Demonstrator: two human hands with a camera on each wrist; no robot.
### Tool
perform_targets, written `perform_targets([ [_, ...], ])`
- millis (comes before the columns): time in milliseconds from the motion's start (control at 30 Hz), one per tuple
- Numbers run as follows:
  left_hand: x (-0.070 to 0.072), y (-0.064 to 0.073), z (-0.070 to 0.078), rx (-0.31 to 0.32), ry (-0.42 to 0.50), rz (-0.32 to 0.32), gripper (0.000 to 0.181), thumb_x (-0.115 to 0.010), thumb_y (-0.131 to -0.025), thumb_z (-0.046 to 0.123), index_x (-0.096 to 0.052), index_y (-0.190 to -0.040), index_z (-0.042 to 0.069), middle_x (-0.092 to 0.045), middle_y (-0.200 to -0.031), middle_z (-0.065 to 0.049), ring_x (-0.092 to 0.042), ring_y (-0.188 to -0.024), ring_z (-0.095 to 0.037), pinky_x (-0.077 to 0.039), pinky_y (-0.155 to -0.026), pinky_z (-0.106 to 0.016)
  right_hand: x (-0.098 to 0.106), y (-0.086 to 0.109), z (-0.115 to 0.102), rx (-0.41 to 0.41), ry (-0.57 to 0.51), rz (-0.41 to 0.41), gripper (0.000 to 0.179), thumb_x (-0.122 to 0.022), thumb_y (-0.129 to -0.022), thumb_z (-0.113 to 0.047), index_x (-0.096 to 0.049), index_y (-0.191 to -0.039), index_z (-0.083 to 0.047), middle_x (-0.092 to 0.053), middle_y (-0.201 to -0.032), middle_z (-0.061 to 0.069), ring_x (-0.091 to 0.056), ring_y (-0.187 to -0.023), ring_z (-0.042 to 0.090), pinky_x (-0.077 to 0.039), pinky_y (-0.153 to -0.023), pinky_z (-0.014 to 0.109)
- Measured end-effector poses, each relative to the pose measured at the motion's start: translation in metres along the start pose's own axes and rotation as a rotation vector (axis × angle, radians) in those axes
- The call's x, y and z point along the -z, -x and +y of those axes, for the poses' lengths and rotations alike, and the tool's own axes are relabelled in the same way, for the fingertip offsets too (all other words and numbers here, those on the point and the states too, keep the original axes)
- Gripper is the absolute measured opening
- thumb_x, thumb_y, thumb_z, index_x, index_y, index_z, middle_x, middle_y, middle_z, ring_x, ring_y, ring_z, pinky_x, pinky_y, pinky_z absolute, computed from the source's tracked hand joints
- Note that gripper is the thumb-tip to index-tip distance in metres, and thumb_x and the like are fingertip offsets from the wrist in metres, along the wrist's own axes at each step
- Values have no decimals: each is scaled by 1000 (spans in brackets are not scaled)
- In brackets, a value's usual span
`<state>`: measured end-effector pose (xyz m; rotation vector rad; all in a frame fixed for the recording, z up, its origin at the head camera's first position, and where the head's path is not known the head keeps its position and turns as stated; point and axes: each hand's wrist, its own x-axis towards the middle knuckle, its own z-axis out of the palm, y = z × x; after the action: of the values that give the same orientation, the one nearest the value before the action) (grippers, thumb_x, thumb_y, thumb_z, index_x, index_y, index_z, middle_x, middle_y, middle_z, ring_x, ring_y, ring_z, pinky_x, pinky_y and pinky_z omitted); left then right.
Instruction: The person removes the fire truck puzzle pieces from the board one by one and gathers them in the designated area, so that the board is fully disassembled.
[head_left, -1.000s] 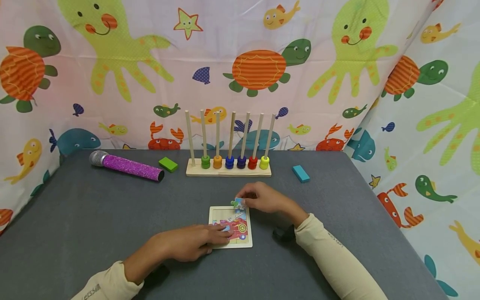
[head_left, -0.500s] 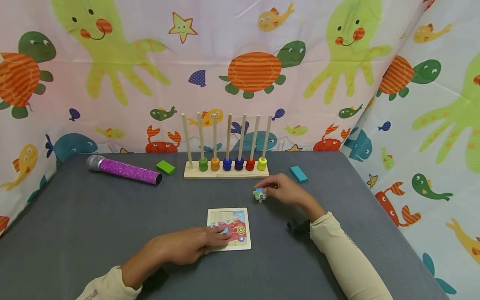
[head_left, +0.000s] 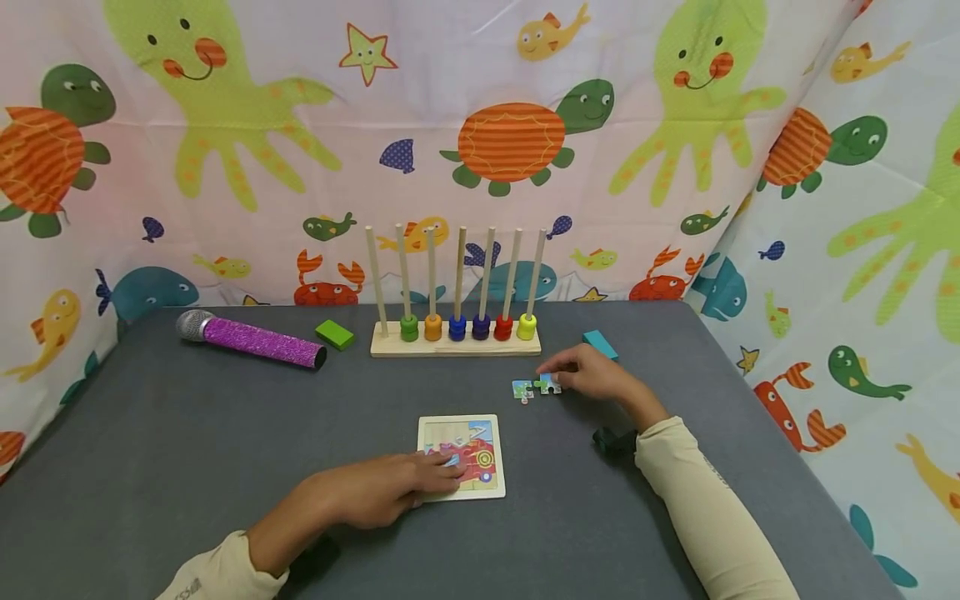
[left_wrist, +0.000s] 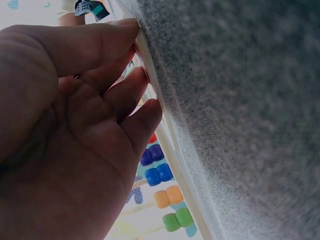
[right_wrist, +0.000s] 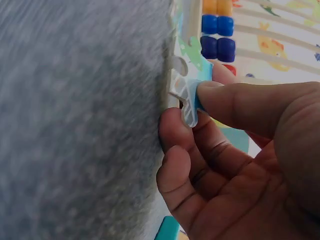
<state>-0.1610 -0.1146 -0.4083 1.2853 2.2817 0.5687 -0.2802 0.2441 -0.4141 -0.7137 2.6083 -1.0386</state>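
Observation:
My left hand (head_left: 397, 487) lies over the lower left of a wooden-framed jigsaw puzzle (head_left: 480, 427) that shows a red vehicle. Its fingers are stretched out on the picture, and the thumb (left_wrist: 100, 47) is at the frame's edge in the left wrist view. Part of the puzzle's upper area shows bare wood. Up and to the right, my right hand (head_left: 592, 372) pinches a blue-and-green puzzle piece (head_left: 550, 384) between thumb and fingers, close over the table. Just left of it lies another puzzle piece (head_left: 522, 389) on the table.
Behind stands a wooden peg stand (head_left: 455, 350) with coloured beads. A teal block (head_left: 600, 344) sits partly behind my right hand. Farther left are a green block (head_left: 334, 334) and a glittery purple microphone (head_left: 255, 340). A patterned curtain (head_left: 420, 75) borders the grey table (head_left: 225, 433).
My right hand has moved from the puzzle's top right corner out to the right. One piece now lies on the table there, another is between its fingers. My left hand stays on the puzzle.

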Motion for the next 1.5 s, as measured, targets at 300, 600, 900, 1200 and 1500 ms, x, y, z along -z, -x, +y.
perform_targets([
  [300,1,-1,-2,2,4,-8,45,-49,-100,2,-52,-143,16,-39,-151,6,-29,-142,-22,-29,-110,-48,2,1,4,14,68,0,23,-58,-93,4,-71,-111,2,-70,-106,13,-62,-92,19,-50,-75,34],
  [600,1,-2,-1,7,3,-6,45,-49,-100,2,-51,-143,17,-39,-151,7,-28,-142,-21,-28,-111,-46,2,-1,2,38,144,5,22,-59,-92,5,-73,-108,2,-70,-103,12,-62,-90,18,-51,-74,36],
  [900,-1,-1,-3,-10,-16,6,44,-50,-100,2,-52,-142,16,-40,-151,5,-31,-141,-22,-31,-109,-46,0,-3,3,-9,158,3,20,-61,-91,3,-74,-106,0,-70,-102,9,-61,-90,20,-52,-76,38],
  [1200,-1,-1,-3,-29,-47,13,44,-51,-99,1,-54,-141,15,-42,-150,4,-32,-141,-22,-33,-109,-45,-2,-3,1,-40,124,31,19,-63,-91,1,-72,-107,2,-70,-102,10,-64,-90,21,-53,-78,39],
  [1500,-2,1,-3,-23,-38,-2,46,-51,-99,2,-52,-143,16,-40,-151,5,-31,-141,-22,-33,-108,-46,-6,-2,-18,33,125,62,19,-64,-92,-3,-73,-108,1,-71,-101,9,-65,-87,17,-53,-71,33],
])
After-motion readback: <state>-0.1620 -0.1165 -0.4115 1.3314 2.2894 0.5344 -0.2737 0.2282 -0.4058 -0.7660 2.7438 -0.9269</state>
